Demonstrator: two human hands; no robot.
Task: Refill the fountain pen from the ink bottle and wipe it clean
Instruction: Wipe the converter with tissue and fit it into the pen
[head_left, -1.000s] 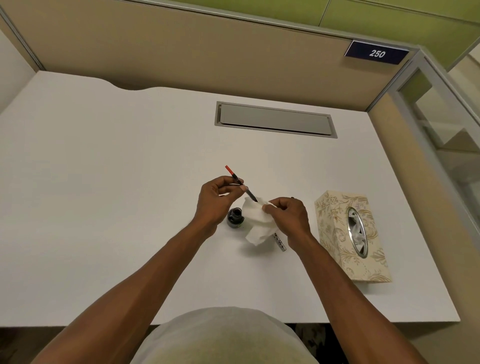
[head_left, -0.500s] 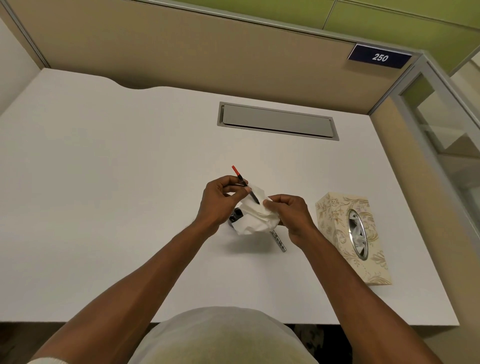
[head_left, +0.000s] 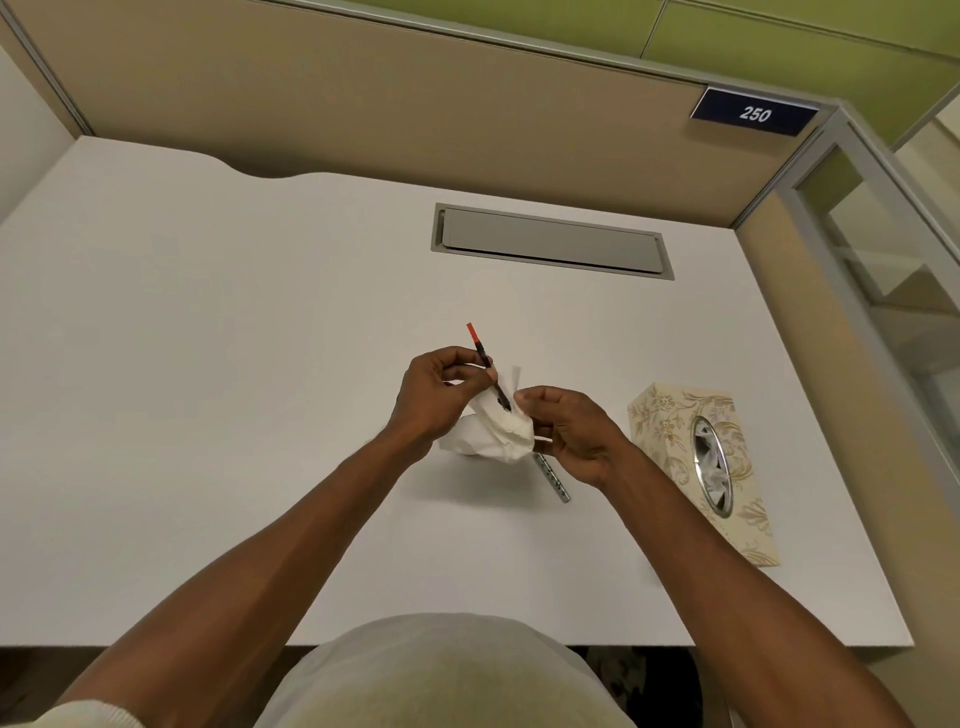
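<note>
The fountain pen (head_left: 485, 364) (a slim dark part with a red far end) is pinched in the left hand (head_left: 434, 400) above the white desk (head_left: 208, 364), slanting down to the right so that its lower tip is buried in a crumpled white tissue (head_left: 493, 431). The right hand (head_left: 569, 434) grips that tissue with curled fingers, wrapping it round the tip. A silver pen barrel (head_left: 553, 478) lies on the desk just under the right hand, and a floral tissue box (head_left: 670, 441) sits to the right.
</note>
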